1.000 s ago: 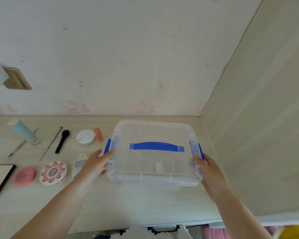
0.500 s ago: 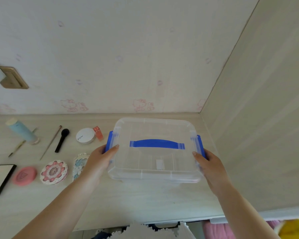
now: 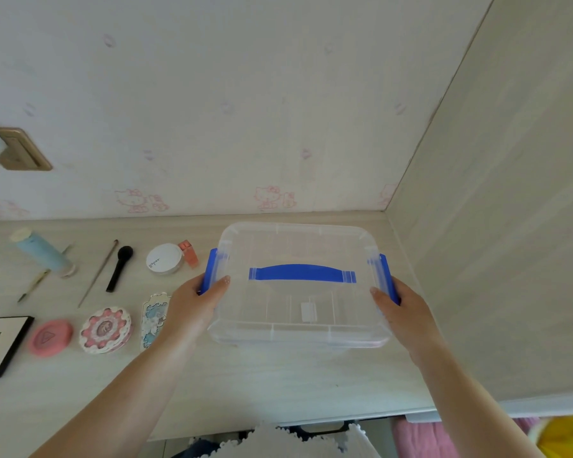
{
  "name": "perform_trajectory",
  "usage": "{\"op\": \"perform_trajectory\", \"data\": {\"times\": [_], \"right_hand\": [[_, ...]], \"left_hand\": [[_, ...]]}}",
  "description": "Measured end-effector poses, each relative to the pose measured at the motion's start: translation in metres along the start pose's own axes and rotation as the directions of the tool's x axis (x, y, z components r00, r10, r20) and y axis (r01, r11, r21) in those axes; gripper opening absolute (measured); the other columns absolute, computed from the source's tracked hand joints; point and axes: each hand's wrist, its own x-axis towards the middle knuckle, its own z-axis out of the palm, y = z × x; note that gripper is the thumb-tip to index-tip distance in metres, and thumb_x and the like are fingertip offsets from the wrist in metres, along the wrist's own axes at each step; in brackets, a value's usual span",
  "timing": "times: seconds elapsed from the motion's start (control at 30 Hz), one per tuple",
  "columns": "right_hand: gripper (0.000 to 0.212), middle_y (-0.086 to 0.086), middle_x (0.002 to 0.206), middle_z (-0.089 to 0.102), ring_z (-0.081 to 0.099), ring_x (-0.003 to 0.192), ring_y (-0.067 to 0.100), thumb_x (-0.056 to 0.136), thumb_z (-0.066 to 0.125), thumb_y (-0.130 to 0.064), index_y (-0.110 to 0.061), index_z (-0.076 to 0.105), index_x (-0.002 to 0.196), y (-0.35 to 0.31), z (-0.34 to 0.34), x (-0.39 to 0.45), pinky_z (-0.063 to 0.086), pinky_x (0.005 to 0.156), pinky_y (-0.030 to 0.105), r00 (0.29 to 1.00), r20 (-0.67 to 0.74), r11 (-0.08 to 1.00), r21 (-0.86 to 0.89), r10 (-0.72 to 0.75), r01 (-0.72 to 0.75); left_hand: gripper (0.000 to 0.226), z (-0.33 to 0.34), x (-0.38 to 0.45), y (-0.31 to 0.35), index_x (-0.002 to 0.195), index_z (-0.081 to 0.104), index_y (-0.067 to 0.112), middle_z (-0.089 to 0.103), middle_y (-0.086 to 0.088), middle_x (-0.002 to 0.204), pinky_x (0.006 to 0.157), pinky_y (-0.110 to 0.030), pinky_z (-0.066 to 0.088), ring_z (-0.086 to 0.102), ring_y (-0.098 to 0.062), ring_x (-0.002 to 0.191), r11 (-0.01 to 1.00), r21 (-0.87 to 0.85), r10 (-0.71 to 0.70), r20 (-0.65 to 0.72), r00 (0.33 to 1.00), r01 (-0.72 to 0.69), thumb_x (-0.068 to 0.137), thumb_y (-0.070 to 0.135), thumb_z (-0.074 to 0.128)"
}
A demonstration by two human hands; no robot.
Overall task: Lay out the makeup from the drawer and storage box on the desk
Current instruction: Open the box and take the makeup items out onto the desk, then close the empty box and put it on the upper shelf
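Storage box [image 3: 298, 285] — gripped both ends

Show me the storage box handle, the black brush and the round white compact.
blue handle [image 3: 301, 272], head view, middle of the strap.
black brush [image 3: 119, 268], head view, mid-handle.
white compact [image 3: 164, 258], head view, lid centre.

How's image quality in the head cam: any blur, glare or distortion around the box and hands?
Head view: soft even daylight, no hard glare on the clear storage box; faint shadows under it. Wide-angle bending shows in the slanted wall edges. Left hand and right hand fairly sharp; pink compact and the yellow thing at bottom right look blurred.
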Motion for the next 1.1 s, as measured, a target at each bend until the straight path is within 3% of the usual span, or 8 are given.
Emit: {"op": "perform_trajectory", "data": {"times": [0.3,0.43,0.57,0.67,0.8,0.87,0.97,1.1], "right_hand": [[0.01,-0.002,0.056,0.03,0.029,0.05,0.013,0.093,0.049,-0.017,-0.015,0.058,0.089,0.0,-0.002,0.004,0.027,0.048,0.02,0.991,0.007,0.972,-0.194,-0.133,0.132],[0.014,-0.001,0.058,0.03,0.03,0.052,0.014,0.093,0.049,-0.018,-0.014,0.06,0.1,0.001,-0.001,0.003,0.028,0.052,0.025,0.993,-0.001,0.979,-0.168,-0.12,0.118],[0.019,-0.001,0.059,0.034,0.033,0.054,0.014,0.093,0.05,-0.019,-0.03,0.059,0.105,-0.002,0.001,0.001,0.031,0.053,0.026,0.994,0.002,0.987,-0.115,-0.108,0.108],[0.02,-0.005,0.067,0.049,0.045,0.062,0.013,0.094,0.051,-0.022,-0.033,0.057,0.109,-0.002,0.001,-0.003,0.039,0.062,0.024,1.0,0.009,0.999,0.027,-0.029,0.029],[0.021,-0.011,0.092,0.07,0.062,0.095,0.011,0.09,0.058,-0.034,-0.022,0.065,0.106,0.013,0.003,-0.016,0.043,0.085,0.028,0.978,0.154,0.897,0.398,0.143,-0.194],[0.045,-0.013,0.102,0.073,0.061,0.106,0.006,0.072,0.071,-0.049,-0.022,0.065,0.108,0.019,0.005,-0.022,0.04,0.094,0.028,0.959,0.248,0.788,0.56,0.137,-0.257],[0.091,-0.012,0.113,0.07,0.059,0.112,0.001,0.037,0.082,-0.067,-0.023,0.063,0.114,0.017,0.007,-0.022,0.039,0.094,0.026,0.966,0.241,0.747,0.624,0.098,-0.231],[0.058,-0.006,0.126,0.061,0.054,0.122,0.009,0.08,0.058,-0.046,-0.02,0.054,0.131,-0.008,-0.001,-0.006,0.037,0.105,0.034,0.972,0.234,0.722,0.666,0.037,-0.188]], "left_hand": [[0.031,0.001,-0.004,0.007,0.084,0.054,-0.006,0.04,-0.007,0.061,0.053,-0.028,0.03,0.037,-0.019,0.055,0.988,0.109,0.111,-0.011,0.994,-0.11,0.091,0.025,0.054],[0.029,0.0,-0.003,0.006,0.09,0.059,-0.002,0.042,-0.006,0.063,0.053,-0.027,0.032,0.039,-0.018,0.056,0.989,0.09,0.115,-0.002,0.993,-0.115,0.091,0.026,0.054],[0.017,0.001,-0.005,0.006,0.094,0.062,0.013,0.049,-0.003,0.07,0.055,-0.024,0.036,0.046,-0.018,0.062,0.995,0.018,0.093,0.045,0.995,-0.094,0.092,0.028,0.054],[0.023,-0.001,-0.006,-0.003,0.103,0.06,0.022,0.055,-0.002,0.081,0.065,-0.026,0.041,0.052,-0.017,0.073,0.994,-0.11,0.022,0.119,0.993,-0.008,0.088,0.039,0.057],[0.049,-0.009,-0.012,-0.025,0.09,0.059,0.025,0.056,0.002,0.092,0.088,-0.034,0.039,0.053,-0.017,0.089,0.972,-0.211,-0.058,0.226,0.972,0.107,0.06,0.064,0.058],[0.046,-0.01,-0.016,-0.03,0.094,0.064,0.036,0.063,0.007,0.106,0.106,-0.04,0.037,0.056,-0.014,0.108,0.938,-0.305,-0.079,0.283,0.956,0.168,0.057,0.063,0.062],[0.045,-0.012,-0.016,-0.027,0.096,0.066,0.037,0.066,0.011,0.108,0.109,-0.047,0.036,0.056,-0.013,0.115,0.906,-0.397,-0.036,0.272,0.962,0.146,0.056,0.058,0.064],[0.049,-0.018,-0.004,0.012,0.1,0.063,0.025,0.065,0.01,0.094,0.086,-0.036,0.047,0.067,-0.013,0.091,0.857,-0.506,0.053,0.277,0.959,0.098,0.058,0.049,0.068]]}}
